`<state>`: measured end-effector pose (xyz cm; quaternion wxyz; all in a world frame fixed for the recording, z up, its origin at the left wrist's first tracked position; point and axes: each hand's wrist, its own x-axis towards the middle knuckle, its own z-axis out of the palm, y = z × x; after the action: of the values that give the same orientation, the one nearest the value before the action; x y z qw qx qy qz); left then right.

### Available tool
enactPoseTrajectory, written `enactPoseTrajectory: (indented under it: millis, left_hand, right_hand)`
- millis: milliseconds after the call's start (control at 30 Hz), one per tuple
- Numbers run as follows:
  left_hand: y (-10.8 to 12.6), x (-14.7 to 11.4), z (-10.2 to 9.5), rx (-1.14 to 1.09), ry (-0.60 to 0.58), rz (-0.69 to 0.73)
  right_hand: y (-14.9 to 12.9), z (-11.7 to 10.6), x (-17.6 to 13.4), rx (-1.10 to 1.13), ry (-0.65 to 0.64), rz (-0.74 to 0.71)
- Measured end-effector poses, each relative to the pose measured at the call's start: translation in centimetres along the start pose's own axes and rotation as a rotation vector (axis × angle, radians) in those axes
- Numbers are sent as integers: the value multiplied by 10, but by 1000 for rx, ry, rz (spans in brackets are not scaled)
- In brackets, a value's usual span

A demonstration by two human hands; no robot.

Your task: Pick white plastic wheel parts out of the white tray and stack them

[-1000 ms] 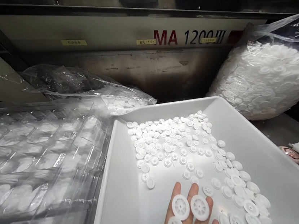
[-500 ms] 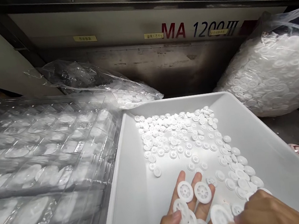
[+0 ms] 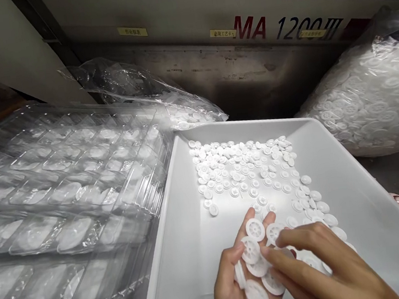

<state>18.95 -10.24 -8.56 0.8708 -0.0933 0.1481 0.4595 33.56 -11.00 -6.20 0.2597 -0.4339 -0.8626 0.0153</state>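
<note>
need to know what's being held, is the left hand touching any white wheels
Touching. The head view shows several white wheels resting in the cupped left hand, its thumb lying over the edge of one.

The bare left hand (image 3: 235, 294) is cupped, palm up. The bare right hand (image 3: 318, 261) points toward ten o'clock.

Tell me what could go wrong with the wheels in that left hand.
Several white wheels overlap in the left hand, so one might slip off into the bin beneath.

The right hand has its fingers in among them and could nudge one loose.

A dropped wheel may be hard to pick out, since similar loose wheels lie scattered in the bin.
</note>
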Motion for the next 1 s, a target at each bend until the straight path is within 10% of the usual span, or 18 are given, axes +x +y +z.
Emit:
enactPoseTrajectory:
  millis: [233,367,1000]
  left_hand:
    - [2,-2,1,-20,11,-38]
    - [2,-2,-1,-13,-18,-47]
    - [3,-3,6,70,-101,-127]
  right_hand:
    - [1,-1,15,-12,-66,-219]
    - [15,-5,6,-20,86,-218]
    - [37,-14,-9,-75,-57,-229]
